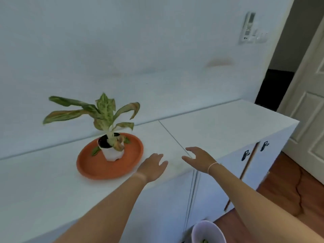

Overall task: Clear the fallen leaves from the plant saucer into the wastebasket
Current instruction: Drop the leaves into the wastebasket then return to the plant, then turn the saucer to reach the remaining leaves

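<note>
An orange round saucer (98, 168) lies on the white cabinet top, with a small white pot (112, 153) holding a leafy plant (103, 111) standing in it. One green fallen leaf (95, 151) lies in the saucer left of the pot, and another (127, 140) shows behind the pot on the right. My left hand (153, 164) hovers just right of the saucer, fingers apart, holding nothing. My right hand (198, 157) is further right over the cabinet edge, also empty with fingers spread. A white wastebasket (207, 231) stands on the floor below, with something green inside.
The white cabinet (219, 123) runs along a pale wall, with black door handles (245, 155) on its front. A wooden floor (289, 181) lies to the right, beside a white panelled door (308, 106) and a dark doorway. A wall switch panel (250, 28) sits high up.
</note>
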`<state>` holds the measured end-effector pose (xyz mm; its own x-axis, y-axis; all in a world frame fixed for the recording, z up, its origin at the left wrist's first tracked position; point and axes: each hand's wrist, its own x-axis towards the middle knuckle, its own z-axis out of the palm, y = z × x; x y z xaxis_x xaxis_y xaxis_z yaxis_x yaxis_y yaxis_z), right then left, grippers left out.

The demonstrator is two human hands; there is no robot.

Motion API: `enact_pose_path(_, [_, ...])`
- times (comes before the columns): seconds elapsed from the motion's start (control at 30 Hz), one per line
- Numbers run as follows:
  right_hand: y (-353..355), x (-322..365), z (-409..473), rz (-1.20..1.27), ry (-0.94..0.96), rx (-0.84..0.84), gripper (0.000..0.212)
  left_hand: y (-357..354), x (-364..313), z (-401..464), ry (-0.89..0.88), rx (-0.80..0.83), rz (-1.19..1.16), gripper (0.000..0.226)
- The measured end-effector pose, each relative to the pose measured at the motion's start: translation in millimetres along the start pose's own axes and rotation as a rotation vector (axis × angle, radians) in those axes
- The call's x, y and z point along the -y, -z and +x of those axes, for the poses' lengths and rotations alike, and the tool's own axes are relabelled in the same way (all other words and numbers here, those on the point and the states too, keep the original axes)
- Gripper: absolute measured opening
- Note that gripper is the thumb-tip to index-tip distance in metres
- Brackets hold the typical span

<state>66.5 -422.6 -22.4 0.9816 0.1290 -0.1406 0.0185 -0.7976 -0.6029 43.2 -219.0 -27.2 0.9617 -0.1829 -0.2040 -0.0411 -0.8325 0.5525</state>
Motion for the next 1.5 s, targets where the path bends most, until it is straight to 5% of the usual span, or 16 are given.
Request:
enact_pose_path(0.33, [-108,90,17,-0.269,0.253,0.167,0.063,47,128,-81,0.224,-0.141,0.169,0.054])
enact_pose_path(0.87, [-84,92,120,-0.306,0.353,0.232,0.056,41,129,-57,0.444,-0.295,0.127,0.045])
enact_pose_path(1.27, [-111,114,146,0.239,0.027,0.244,0.048,27,132,-50,0.527,-0.418,0.069,0.053])
enact_pose_path(1.4, [-117,114,145,0.437,-0.164,0.244,0.015,37,151,-48,0.517,-0.365,0.042,0.057])
enact_pose_path(1.5, [-119,113,135,0.604,-0.284,0.219,0.014,45,159,-47,0.502,-0.36,0.048,0.057])
